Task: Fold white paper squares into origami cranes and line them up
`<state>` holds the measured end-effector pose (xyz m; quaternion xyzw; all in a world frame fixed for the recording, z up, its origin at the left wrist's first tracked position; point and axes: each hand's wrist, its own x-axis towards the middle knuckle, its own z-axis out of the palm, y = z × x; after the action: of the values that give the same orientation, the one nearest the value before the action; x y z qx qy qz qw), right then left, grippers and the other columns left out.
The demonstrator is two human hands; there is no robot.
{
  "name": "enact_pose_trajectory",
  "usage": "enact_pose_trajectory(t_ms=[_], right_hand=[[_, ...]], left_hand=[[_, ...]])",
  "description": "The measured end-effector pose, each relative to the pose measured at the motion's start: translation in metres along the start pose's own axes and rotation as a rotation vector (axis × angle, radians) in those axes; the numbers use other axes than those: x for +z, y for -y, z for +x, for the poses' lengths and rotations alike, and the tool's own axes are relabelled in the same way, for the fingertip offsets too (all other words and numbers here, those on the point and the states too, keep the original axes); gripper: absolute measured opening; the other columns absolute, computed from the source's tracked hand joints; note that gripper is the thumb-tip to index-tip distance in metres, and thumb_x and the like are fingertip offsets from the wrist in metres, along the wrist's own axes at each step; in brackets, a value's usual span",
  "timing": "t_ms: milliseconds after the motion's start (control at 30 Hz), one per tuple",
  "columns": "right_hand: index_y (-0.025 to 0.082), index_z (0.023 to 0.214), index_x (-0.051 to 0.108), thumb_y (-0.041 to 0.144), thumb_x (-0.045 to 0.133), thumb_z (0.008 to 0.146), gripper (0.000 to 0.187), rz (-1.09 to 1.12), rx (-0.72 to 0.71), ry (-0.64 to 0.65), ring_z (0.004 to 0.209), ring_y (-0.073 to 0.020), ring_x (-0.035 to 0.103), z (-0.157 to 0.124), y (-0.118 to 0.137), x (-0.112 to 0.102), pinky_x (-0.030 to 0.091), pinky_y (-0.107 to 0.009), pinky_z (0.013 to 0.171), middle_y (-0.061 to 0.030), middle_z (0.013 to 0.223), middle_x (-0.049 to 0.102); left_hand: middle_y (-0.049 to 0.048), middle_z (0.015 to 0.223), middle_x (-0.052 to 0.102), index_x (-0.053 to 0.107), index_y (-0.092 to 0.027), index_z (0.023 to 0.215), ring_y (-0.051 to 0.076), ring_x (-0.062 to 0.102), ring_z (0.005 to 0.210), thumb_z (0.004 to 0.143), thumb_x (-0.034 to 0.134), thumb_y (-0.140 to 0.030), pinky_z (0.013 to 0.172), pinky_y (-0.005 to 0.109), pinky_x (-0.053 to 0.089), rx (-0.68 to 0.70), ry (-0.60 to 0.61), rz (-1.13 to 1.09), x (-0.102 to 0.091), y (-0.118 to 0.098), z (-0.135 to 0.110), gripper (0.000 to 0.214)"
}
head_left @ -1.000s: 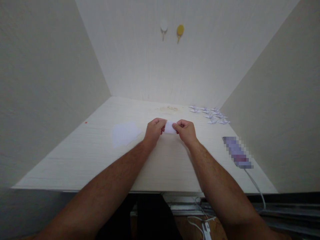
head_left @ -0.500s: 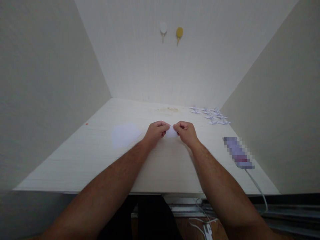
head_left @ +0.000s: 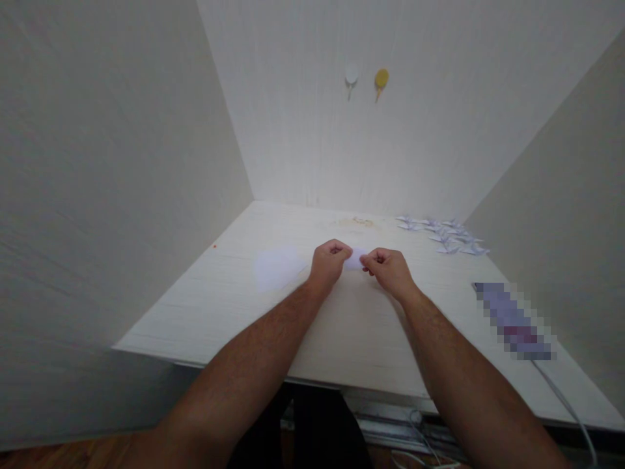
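Between my hands is a small piece of white paper (head_left: 356,259), held just over the table. My left hand (head_left: 331,260) pinches its left side between thumb and bent fingers. On the other side, my right hand (head_left: 388,267) grips the paper's right edge the same way. Fingers partly cover the paper, so its folds cannot be made out. Left of my left hand, a flat white sheet or stack of paper (head_left: 277,267) lies on the table. Several folded paper cranes (head_left: 446,236) stand in a group at the back right.
A white table (head_left: 361,332) sits between side walls and a back wall. At its right lies a pixelated flat device (head_left: 512,319) with a white cable (head_left: 566,397). A white hook (head_left: 351,77) and a yellow hook (head_left: 381,79) are on the back wall. A red speck (head_left: 215,246) lies left.
The view has turned left and tilted, so everything appears shifted right. My right hand has opened its grip angle slightly, and both hands still hold the paper.
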<state>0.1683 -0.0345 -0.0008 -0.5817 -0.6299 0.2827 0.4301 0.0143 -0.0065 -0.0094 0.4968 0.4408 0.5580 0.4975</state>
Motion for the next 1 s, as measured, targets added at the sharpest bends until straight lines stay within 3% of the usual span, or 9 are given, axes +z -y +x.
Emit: enact_pose_trajectory(t_ms=[167,267,367,467,667,800,1000], right_hand=[[0.017,0.064,0.063,0.037,0.058,0.078,0.025,-0.080,-0.045,-0.013,0.051,-0.0116,0.048,0.001,-0.003,-0.003,0.034,-0.025,0.051,-0.0003,0.056,0.060],[0.018,0.062,0.060,0.035,0.058,0.077,0.023,-0.173,-0.087,-0.022,0.053,-0.0115,0.046,0.001,-0.005,-0.006,0.034,-0.025,0.053,0.0005,0.058,0.059],[0.018,0.062,0.059,0.033,0.058,0.077,0.021,-0.214,-0.105,0.049,0.053,-0.0110,0.045,0.000,-0.005,-0.007,0.033,-0.024,0.053,0.0016,0.057,0.057],[0.018,0.062,0.059,0.034,0.058,0.077,0.022,-0.206,-0.113,0.056,0.053,-0.0108,0.045,-0.001,-0.006,-0.006,0.032,-0.024,0.052,0.0021,0.056,0.056],[0.017,0.067,0.062,0.038,0.060,0.077,0.023,-0.071,-0.100,0.035,0.052,-0.0103,0.044,0.001,-0.009,-0.004,0.032,-0.024,0.050,0.0022,0.057,0.056],[0.017,0.062,0.061,0.036,0.061,0.074,0.022,-0.029,-0.077,0.036,0.050,-0.0097,0.043,0.003,-0.008,-0.008,0.032,-0.024,0.049,0.0015,0.056,0.057],[0.018,0.058,0.060,0.033,0.063,0.072,0.021,-0.055,-0.066,0.091,0.047,-0.0090,0.041,0.003,-0.004,-0.010,0.030,-0.023,0.047,0.0028,0.051,0.054]], left_hand=[[-0.0039,0.051,0.050,0.063,-0.017,0.063,0.009,0.042,0.050,0.065,0.066,-0.026,0.051,0.023,0.032,-0.012,-0.052,0.003,-0.001,0.001,0.002,0.010],[-0.0028,0.054,0.054,0.065,-0.016,0.065,0.010,0.044,0.052,0.065,0.067,-0.027,0.053,0.024,0.034,-0.031,0.008,0.047,-0.002,0.001,0.002,0.011],[0.0008,0.066,0.064,0.070,-0.016,0.074,0.012,0.052,0.061,0.065,0.070,-0.030,0.059,0.025,0.039,0.032,0.120,0.131,-0.004,0.001,0.002,0.016],[0.0008,0.063,0.063,0.069,-0.016,0.067,0.013,0.052,0.060,0.064,0.071,-0.030,0.058,0.025,0.038,0.089,0.183,0.226,-0.006,0.001,0.003,0.015],[-0.0018,0.057,0.058,0.065,-0.016,0.062,0.010,0.047,0.054,0.062,0.074,-0.032,0.055,0.024,0.035,-0.009,0.134,0.063,-0.005,-0.002,0.003,0.019],[-0.0037,0.055,0.054,0.064,-0.015,0.063,0.009,0.044,0.052,0.061,0.074,-0.033,0.053,0.023,0.032,-0.024,0.154,0.104,-0.004,-0.006,0.002,0.021],[-0.0001,0.064,0.063,0.069,-0.014,0.070,0.011,0.051,0.060,0.066,0.071,-0.034,0.060,0.025,0.038,0.035,0.194,0.107,-0.007,-0.005,0.005,0.020]])
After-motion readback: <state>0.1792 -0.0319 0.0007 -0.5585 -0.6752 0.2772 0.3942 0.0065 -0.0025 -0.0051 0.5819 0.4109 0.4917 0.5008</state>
